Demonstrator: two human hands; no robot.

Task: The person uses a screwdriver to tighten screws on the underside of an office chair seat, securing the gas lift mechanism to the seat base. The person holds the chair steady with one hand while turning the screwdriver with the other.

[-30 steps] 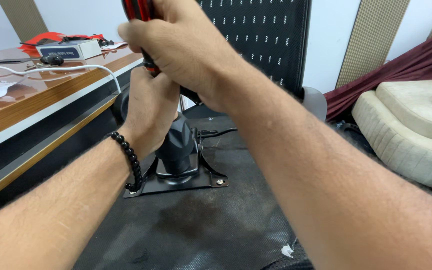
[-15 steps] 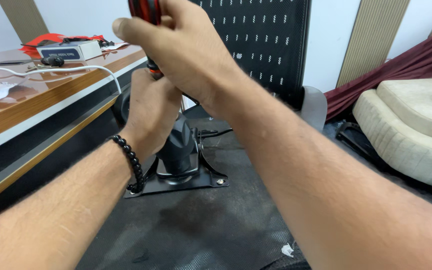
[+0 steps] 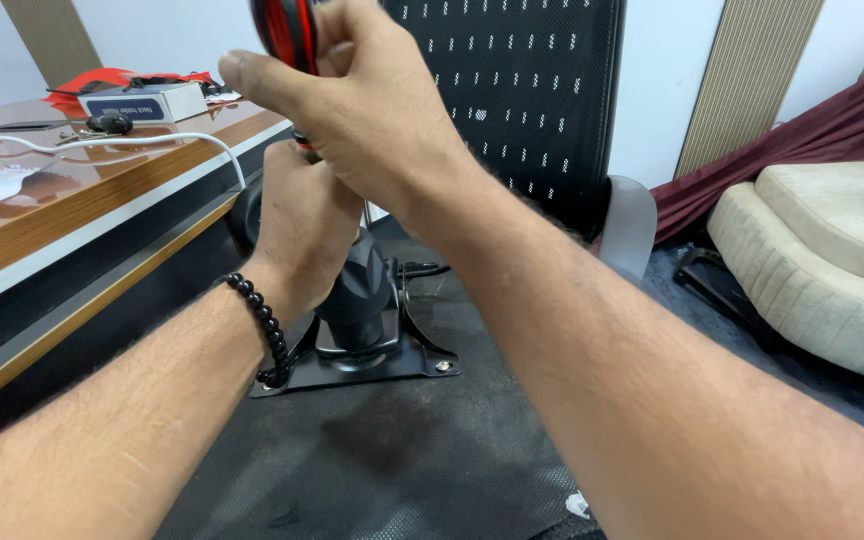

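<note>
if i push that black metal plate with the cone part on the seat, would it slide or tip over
The black metal plate lies flat and wide on the dark mesh seat, so it probably resists tipping. The mesh looks textured, so it would likely drag rather than glide. Plate and black cone housing look solid, so probably stiff and heavy for their size. The left hand rests against the housing.

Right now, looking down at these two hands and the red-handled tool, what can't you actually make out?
- Head view: the red-and-black tool handle is cut off by the top edge.
- The tool's shaft and tip are hidden behind the left hand and right hand.
- What the tool meets on the black chair mechanism is covered by the left hand.
- The metal plate shows one screw; its other fixings are hidden.
</note>
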